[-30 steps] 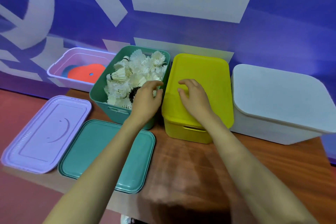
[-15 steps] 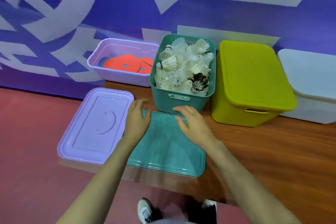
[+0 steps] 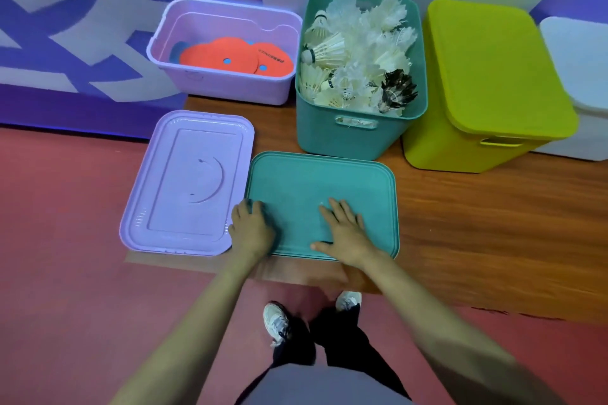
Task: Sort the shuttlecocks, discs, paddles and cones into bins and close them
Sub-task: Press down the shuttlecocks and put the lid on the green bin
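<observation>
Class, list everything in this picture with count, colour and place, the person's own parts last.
purple bin: 1, purple, back left, open
discs: several, orange, one blue, inside purple bin
teal bin: 1, teal, centre, open
shuttlecocks: many, white, one dark, filling teal bin
yellow bin: 1, yellow-green, right of teal bin, lidded
white bin: 1, white, far right, lidded
purple lid: 1, purple, table's left
teal lid: 1, teal, before teal bin
table: 1, brown wood
shoes: 2, white, floor
left hand: 1, gripping teal lid's left edge
right hand: 1, flat on teal lid
</observation>
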`<state>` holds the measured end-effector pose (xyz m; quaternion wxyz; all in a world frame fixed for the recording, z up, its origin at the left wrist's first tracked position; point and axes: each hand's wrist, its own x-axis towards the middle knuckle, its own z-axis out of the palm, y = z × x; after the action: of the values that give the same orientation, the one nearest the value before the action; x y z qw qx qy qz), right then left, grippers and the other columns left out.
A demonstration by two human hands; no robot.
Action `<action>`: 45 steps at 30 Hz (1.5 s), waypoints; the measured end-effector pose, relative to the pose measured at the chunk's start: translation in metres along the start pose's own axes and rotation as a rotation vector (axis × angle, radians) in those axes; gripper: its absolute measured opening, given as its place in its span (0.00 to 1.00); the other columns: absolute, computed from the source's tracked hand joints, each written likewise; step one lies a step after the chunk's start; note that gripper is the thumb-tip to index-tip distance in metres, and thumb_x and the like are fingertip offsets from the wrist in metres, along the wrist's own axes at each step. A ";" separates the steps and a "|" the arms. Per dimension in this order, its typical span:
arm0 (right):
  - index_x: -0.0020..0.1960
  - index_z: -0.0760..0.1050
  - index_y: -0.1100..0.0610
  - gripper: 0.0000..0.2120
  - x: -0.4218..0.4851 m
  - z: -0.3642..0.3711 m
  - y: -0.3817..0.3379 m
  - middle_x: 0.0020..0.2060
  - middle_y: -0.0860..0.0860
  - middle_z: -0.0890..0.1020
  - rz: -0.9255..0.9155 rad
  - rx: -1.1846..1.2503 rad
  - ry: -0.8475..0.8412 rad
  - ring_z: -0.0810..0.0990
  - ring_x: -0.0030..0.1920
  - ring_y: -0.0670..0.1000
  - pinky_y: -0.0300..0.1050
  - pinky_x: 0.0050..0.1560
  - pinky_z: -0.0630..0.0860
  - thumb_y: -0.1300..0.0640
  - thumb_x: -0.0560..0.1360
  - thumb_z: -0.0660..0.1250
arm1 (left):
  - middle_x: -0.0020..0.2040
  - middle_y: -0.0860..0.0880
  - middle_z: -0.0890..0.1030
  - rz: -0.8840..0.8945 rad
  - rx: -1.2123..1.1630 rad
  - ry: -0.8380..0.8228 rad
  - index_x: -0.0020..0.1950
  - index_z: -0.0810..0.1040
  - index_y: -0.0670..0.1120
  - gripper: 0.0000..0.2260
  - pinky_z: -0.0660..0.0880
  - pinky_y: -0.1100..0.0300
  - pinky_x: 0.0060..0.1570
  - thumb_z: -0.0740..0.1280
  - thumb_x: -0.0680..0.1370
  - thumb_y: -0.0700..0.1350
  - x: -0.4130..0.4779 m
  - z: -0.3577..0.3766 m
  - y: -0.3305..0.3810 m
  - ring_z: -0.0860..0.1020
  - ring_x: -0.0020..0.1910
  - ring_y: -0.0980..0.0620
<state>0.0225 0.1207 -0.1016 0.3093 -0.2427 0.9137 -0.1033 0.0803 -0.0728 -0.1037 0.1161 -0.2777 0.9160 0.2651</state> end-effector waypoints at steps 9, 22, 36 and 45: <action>0.60 0.76 0.53 0.22 -0.011 0.032 -0.008 0.64 0.53 0.73 -0.334 -0.069 0.248 0.64 0.68 0.52 0.63 0.68 0.61 0.50 0.68 0.74 | 0.66 0.40 0.64 0.063 -0.139 0.125 0.68 0.67 0.40 0.25 0.67 0.54 0.55 0.55 0.71 0.28 -0.012 -0.008 -0.023 0.66 0.61 0.41; 0.43 0.75 0.57 0.08 -0.045 -0.004 -0.032 0.43 0.48 0.78 -0.370 -0.015 0.589 0.76 0.45 0.50 0.42 0.46 0.72 0.52 0.73 0.69 | 0.55 0.51 0.76 0.015 -0.658 0.281 0.59 0.76 0.45 0.10 0.67 0.65 0.54 0.59 0.80 0.42 -0.019 -0.025 -0.020 0.73 0.57 0.51; 0.59 0.78 0.58 0.17 -0.038 -0.099 -0.022 0.48 0.52 0.81 -0.379 -0.017 0.996 0.77 0.49 0.52 0.49 0.52 0.73 0.68 0.72 0.64 | 0.70 0.54 0.70 0.058 -1.147 0.170 0.71 0.68 0.52 0.30 0.64 0.51 0.70 0.57 0.73 0.66 -0.012 -0.078 0.056 0.68 0.69 0.57; 0.63 0.75 0.55 0.15 -0.062 -0.161 -0.029 0.57 0.46 0.76 -0.234 0.697 1.044 0.74 0.59 0.44 0.44 0.61 0.72 0.64 0.77 0.63 | 0.66 0.55 0.71 0.236 -1.025 0.166 0.68 0.70 0.47 0.16 0.66 0.75 0.59 0.60 0.80 0.40 0.004 -0.081 0.086 0.70 0.63 0.60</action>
<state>-0.0228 0.1332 0.0666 -0.1290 -0.1436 0.8245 -0.5320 0.0228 -0.0587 -0.0010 -0.1382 -0.2140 0.7000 0.6672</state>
